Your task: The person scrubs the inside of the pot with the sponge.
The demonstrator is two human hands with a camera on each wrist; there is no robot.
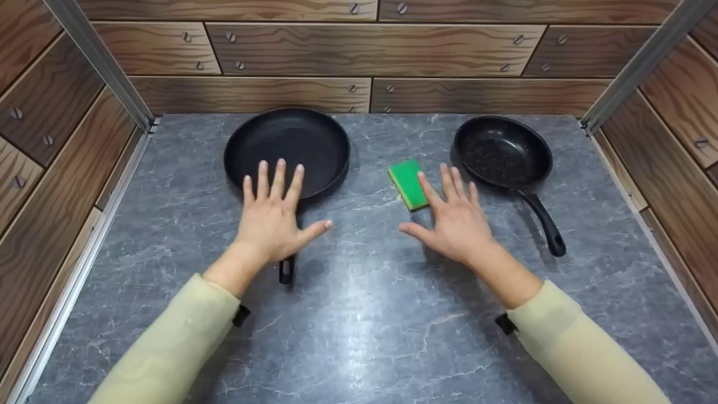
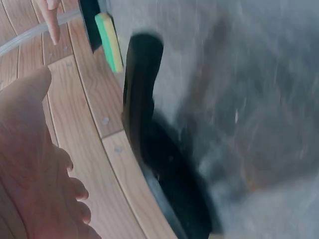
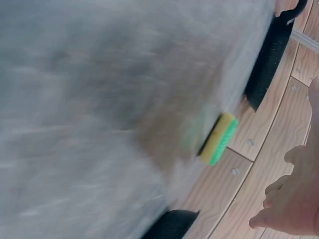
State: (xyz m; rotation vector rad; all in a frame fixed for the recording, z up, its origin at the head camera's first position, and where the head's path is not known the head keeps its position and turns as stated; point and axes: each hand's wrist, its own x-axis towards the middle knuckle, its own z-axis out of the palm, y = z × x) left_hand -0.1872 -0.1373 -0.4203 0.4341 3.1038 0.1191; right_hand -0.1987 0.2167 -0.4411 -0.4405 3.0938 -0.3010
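In the head view my left hand (image 1: 273, 224) is spread palm down above the near side and handle of a large black frying pan (image 1: 289, 134). My right hand (image 1: 457, 221) is also spread, its index finger overlapping the edge of a green and yellow sponge (image 1: 408, 182); the right wrist view shows this hand (image 3: 294, 194) apart from the sponge (image 3: 219, 139). Neither hand holds anything. A smaller black frying pan (image 1: 502, 151) lies at the right, its handle (image 1: 544, 224) angled toward the near right. The left wrist view shows the large pan's handle (image 2: 142, 79) beside the left hand (image 2: 35, 159).
Both pans and the sponge lie on a grey marbled tabletop (image 1: 359, 314). Wood-patterned panels (image 1: 370, 50) enclose the back and sides. Metal posts (image 1: 104, 62) rise at the back corners, and a metal strip (image 1: 84, 269) runs along the left edge.
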